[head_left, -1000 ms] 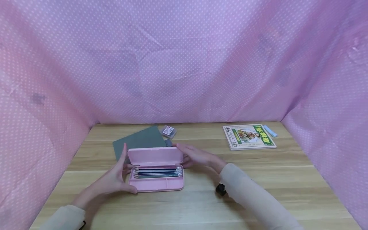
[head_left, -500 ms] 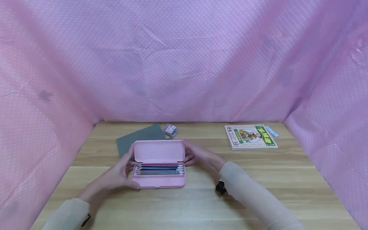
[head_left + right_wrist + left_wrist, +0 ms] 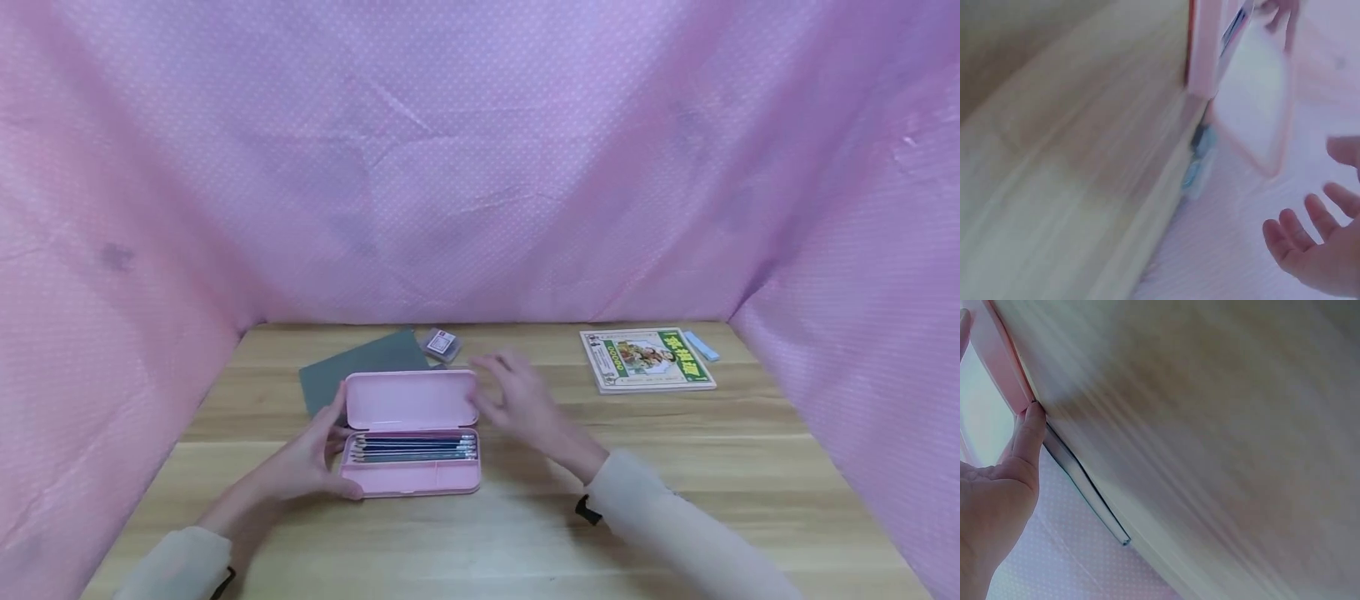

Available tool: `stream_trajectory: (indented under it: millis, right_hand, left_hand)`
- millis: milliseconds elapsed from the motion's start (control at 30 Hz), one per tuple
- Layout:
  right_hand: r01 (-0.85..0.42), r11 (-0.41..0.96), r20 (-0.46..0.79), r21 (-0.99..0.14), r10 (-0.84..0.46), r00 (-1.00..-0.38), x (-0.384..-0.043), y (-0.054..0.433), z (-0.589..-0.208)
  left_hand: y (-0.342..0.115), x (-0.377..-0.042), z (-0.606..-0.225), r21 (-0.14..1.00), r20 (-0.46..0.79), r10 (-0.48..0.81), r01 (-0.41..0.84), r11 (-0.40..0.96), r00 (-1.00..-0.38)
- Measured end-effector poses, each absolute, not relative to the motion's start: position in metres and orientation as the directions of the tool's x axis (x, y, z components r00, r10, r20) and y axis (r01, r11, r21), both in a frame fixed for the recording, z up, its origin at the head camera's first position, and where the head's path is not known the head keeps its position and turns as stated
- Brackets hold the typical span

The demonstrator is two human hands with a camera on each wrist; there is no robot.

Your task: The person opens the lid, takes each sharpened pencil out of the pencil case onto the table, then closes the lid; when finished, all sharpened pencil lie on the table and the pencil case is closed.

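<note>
A pink pencil case (image 3: 390, 478) stands on the table with its lid (image 3: 411, 400) raised. Several pencils (image 3: 412, 446) lie side by side in its rear compartment; the two front compartments hold nothing. My left hand (image 3: 300, 467) grips the case's left end, thumb at the front corner and index finger up by the lid. Other fingers reach behind the hinge, as the left wrist view shows with the fingers (image 3: 1030, 434) against the case. My right hand (image 3: 525, 408), blurred, is beside the lid's right edge. In the right wrist view its fingers (image 3: 1319, 215) are spread, apart from the lid.
Behind the case lies a grey-green notebook (image 3: 360, 362), partly covered by the lid. A small clear box with a white label (image 3: 441, 343) is near the table's back edge. At the back right are a comic-style book (image 3: 648, 360) and a light blue strip (image 3: 701, 346).
My right hand has let go of the lid's right side and lifted away to the right. My left hand keeps its grip on the case, and the lid stays raised.
</note>
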State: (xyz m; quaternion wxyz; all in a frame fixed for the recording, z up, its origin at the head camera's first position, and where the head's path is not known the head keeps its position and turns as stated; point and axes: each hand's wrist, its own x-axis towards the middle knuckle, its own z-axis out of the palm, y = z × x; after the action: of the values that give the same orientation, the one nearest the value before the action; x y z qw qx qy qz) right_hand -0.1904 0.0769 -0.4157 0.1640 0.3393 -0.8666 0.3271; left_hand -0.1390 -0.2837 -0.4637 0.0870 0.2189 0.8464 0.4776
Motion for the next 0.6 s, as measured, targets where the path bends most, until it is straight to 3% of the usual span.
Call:
stream_trajectory:
  millis: [67,167,333,600]
  right_hand:
    - [-0.757,0.568,0.520,-0.323,-0.561,-0.644,-0.179,0.075,-0.413]
    - [-0.800,0.553,0.448,-0.231,-0.670,-0.592,-0.164,0.072,-0.415]
    - [-0.810,0.541,0.283,-0.228,-0.759,-0.587,-0.152,0.064,-0.420]
    - [-0.786,0.559,0.121,-0.263,-0.789,-0.602,-0.160,0.038,-0.428]
  left_hand:
    - [-0.283,-0.138,-0.465,0.844,0.077,0.445,0.296,0.448,-0.892]
    - [-0.280,-0.136,-0.467,0.842,0.082,0.452,0.305,0.445,-0.888]
    - [-0.274,-0.132,-0.468,0.839,0.030,0.457,0.271,0.472,-0.889]
    - [-0.280,-0.134,-0.458,0.824,0.020,0.440,0.264,0.502,-0.898]
